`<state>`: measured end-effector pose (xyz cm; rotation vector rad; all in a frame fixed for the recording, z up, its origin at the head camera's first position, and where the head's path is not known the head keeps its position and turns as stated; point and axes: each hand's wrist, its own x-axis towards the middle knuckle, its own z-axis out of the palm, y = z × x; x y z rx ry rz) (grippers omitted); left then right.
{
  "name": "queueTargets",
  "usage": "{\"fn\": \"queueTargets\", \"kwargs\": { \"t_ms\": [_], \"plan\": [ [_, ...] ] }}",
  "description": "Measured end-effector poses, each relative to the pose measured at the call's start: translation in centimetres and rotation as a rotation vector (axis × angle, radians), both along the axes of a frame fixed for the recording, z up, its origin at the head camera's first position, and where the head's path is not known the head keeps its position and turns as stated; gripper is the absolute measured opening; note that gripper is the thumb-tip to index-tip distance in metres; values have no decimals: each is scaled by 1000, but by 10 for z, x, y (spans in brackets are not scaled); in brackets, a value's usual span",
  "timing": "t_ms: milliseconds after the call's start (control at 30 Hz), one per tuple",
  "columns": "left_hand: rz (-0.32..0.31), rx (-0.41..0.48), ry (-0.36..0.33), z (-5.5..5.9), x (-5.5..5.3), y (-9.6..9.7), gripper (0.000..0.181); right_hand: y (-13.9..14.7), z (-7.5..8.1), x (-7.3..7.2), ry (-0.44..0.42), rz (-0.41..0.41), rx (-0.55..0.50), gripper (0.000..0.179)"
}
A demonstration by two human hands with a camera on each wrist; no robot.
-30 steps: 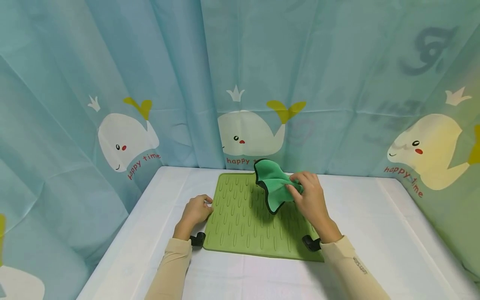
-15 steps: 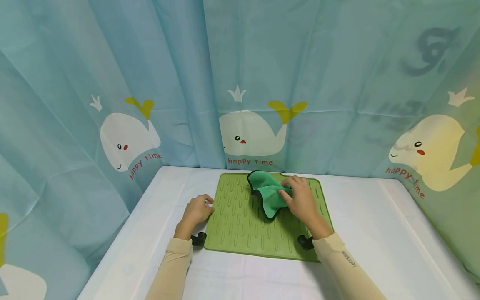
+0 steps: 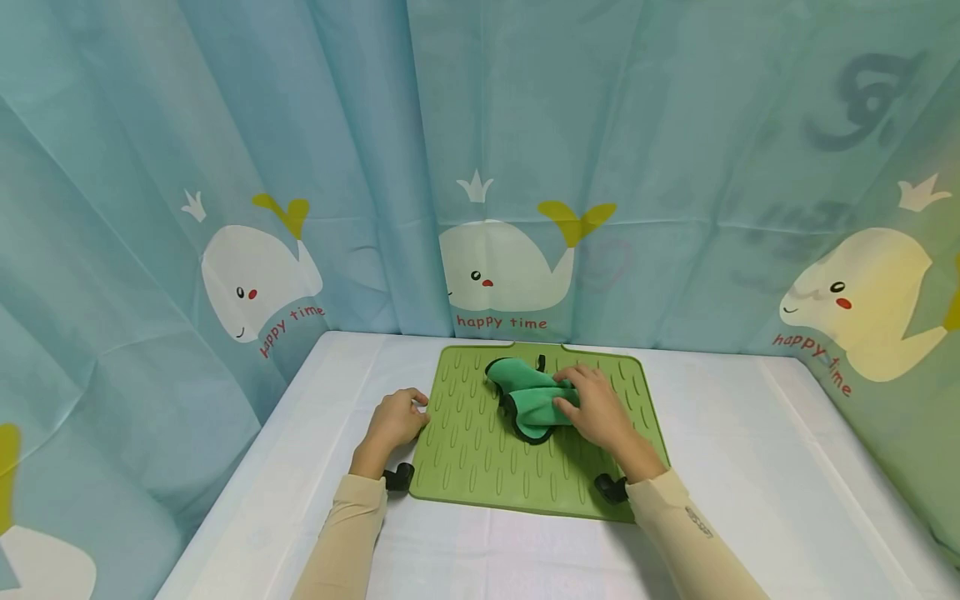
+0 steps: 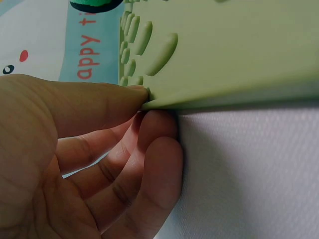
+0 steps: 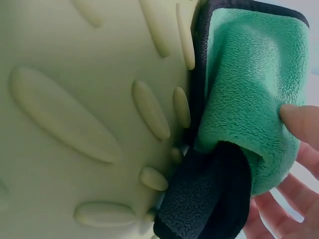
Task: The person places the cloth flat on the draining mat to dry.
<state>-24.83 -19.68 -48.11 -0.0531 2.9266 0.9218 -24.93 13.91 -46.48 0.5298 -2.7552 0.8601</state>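
A green cloth point(image 3: 525, 398) with a black border lies bunched on the ribbed green mat point(image 3: 480, 475). My right hand point(image 3: 602, 415) pinches the right part of the cloth between thumb and fingers. In the right wrist view, the cloth point(image 5: 249, 84) is folded over, and its dark grey underside shows low down against the mat. At the mat's left edge, my left hand point(image 3: 396, 418) has its thumb on top and its fingers curled beneath. The left wrist view shows this hand point(image 4: 94, 144) gripping the rim of the mat point(image 4: 224, 59).
The mat lies on a table with a white cover point(image 3: 750, 467). A light blue curtain point(image 3: 660, 150) with printed whales hangs behind the table and along both sides. A black wrist camera point(image 3: 401, 477) sits by the left wrist, another camera point(image 3: 611, 488) by the right.
My right hand has come down and a little to the left with the cloth, which has gone from hanging above the mat to lying bunched on it. The left hand has kept its place.
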Motion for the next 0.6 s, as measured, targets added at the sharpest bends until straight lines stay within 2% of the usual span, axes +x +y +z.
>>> {"fn": "queueTargets", "kwargs": {
  "t_ms": [267,433,600],
  "plan": [
    [-2,0,-3,0,0,1,27,7,3,9,14,24,-88,36],
    [-5,-2,-8,2,1,1,29,17,6,16,34,6,-154,33],
    [4,-8,-6,6,3,3,28,28,7,24,-3,-31,-183,29]
  ]
}}
